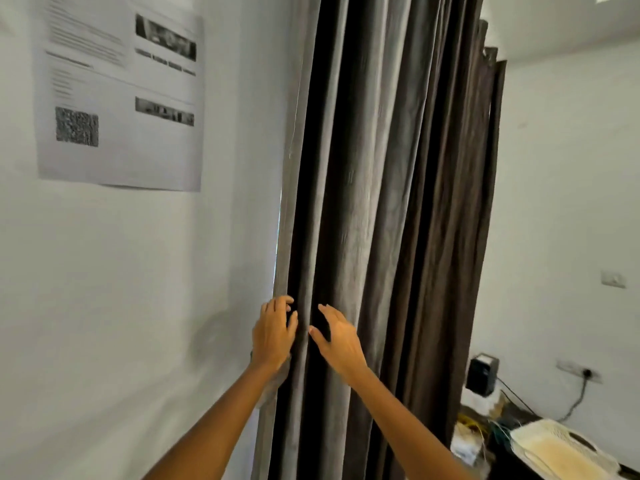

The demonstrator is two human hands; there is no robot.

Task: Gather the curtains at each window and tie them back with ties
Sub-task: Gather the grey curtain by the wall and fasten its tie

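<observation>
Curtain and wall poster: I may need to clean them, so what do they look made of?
The curtain looks like heavy woven fabric with a soft sheen on its folds, perhaps velvety. The poster looks like thin matte printed paper, slightly wavy.

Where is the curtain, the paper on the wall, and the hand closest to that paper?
curtain (381, 168): head view, on a wide grey fold in its middle.
paper (119, 95): head view, on the middle of the printed sheet.
left hand (273, 336): head view, on the back of the hand.
</observation>
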